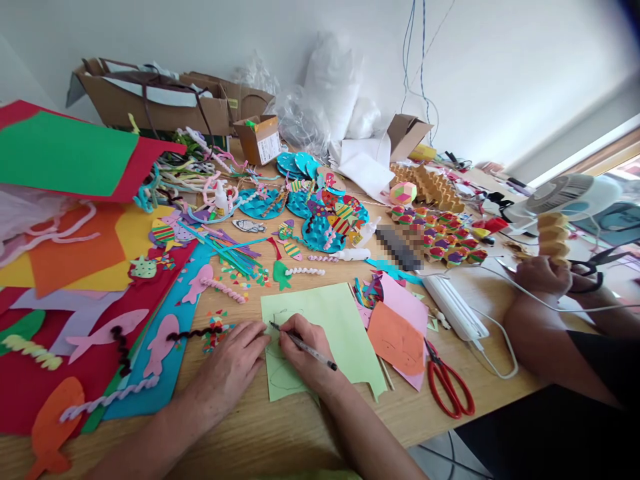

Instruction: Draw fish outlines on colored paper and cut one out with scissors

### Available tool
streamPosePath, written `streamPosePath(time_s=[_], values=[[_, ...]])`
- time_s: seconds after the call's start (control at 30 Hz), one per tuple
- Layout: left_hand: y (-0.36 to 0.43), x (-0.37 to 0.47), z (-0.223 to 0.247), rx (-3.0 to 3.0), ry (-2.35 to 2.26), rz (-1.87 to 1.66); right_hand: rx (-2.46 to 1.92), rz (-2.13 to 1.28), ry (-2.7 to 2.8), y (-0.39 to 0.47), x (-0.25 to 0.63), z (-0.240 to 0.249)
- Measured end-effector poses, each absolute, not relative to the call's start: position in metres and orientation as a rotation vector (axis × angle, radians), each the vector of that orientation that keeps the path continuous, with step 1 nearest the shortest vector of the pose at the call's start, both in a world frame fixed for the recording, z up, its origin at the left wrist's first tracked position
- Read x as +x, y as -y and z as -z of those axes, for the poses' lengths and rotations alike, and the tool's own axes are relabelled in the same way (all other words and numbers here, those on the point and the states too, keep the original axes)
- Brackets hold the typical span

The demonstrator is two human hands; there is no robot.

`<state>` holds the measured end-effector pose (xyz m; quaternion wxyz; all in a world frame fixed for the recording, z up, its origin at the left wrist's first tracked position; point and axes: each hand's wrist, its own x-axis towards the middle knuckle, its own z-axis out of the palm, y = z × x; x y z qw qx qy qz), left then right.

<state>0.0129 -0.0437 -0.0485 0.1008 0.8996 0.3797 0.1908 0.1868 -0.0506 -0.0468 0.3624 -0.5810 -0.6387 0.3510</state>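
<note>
My right hand [307,347] grips a pen [313,351], its tip touching a light green sheet of paper [330,313]. Thin drawn outlines show on the left part of that sheet, partly covered by the hand. Flat beside the sheet's left edge lies my left hand [237,353], fingers stretched out and holding nothing. Left of it is a pink paper fish [161,345] with a dark twisted pipe cleaner [193,335]. To the right of the sheet are an orange piece of paper [397,337] with drawn lines and red-handled scissors [447,387].
A white power strip [455,307] and its cable lie to the right. Another person's hands [545,275] hold a piece of egg carton [553,235] and scissors near a fan [560,197]. Coloured sheets [100,373] cover the left side; cardboard boxes [150,100] stand behind.
</note>
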Motion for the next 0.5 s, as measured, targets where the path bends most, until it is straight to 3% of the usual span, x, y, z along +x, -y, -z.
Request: streamPosePath(time_s=[0.3,0.5], values=[[0.042,0.013,0.051,2.699,-1.097,-0.576,-1.54,-0.903,1.449,0.074,0.195,0.018],[0.042,0.009,0.048,2.676,-1.06,-0.629,-1.61,-0.929,1.476,0.087,0.198,0.033]])
